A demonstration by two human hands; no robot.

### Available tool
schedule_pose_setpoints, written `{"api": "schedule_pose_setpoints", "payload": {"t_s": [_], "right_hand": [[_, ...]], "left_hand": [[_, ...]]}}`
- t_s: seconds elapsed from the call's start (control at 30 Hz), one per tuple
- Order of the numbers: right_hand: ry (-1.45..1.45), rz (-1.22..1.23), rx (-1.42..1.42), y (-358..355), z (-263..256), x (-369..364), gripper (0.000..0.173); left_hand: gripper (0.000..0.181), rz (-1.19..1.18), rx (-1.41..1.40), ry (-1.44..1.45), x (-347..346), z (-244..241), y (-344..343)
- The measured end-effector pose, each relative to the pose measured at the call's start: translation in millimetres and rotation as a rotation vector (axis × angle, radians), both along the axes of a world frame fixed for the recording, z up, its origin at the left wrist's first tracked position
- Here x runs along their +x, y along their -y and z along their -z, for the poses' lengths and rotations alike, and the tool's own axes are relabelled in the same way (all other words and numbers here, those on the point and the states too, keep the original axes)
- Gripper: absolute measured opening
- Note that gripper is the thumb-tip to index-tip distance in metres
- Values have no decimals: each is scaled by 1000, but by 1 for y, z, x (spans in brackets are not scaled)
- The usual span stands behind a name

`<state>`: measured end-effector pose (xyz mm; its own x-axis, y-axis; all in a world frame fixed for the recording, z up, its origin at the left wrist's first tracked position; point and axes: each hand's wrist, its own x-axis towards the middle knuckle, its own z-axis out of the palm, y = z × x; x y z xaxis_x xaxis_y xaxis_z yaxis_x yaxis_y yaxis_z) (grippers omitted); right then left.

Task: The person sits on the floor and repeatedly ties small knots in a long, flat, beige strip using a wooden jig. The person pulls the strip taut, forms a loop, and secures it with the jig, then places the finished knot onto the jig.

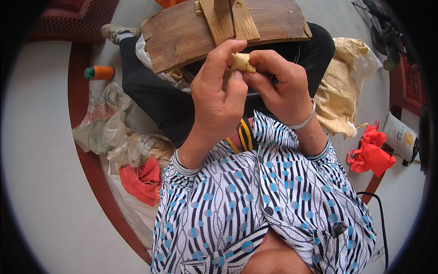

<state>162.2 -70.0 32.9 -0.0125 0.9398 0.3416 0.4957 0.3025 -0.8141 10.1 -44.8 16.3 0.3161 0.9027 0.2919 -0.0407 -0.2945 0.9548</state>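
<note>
Before my chest, my left hand (219,85) and my right hand (282,84) meet at a small pale yellow rolled strip (241,62). Left thumb and fingers pinch the strip's rolled side. The right thumb and forefinger close on its ragged end. What the strip is made of, I cannot tell. Just beyond my fingertips, a brown wooden board (178,37) lies across my legs, with a lighter wooden plank (219,25) on it. A thin dark blade (232,19) stands above that plank, its upper part cut off by the frame. Several small pale pieces (197,7) lie beside the plank.
Plastic bags (102,120) and a red cloth (142,181) lie to my left, near an orange bottle with a green cap (102,73). Crumpled tan sheeting (338,85), a red bag (371,150) and a white container (400,137) are at right. A black cable (381,212) runs along the floor.
</note>
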Motion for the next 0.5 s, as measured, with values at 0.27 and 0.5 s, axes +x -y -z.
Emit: {"api": "schedule_pose_setpoints", "payload": {"t_s": [0.27,0.5], "right_hand": [[4,-83,44,-8,3,10,8],[-326,22,-124,-9,-6,28,5]], "left_hand": [[26,15,-50,-101,2,2,-9],[18,105,-254,-135,-28,11,-3]]}}
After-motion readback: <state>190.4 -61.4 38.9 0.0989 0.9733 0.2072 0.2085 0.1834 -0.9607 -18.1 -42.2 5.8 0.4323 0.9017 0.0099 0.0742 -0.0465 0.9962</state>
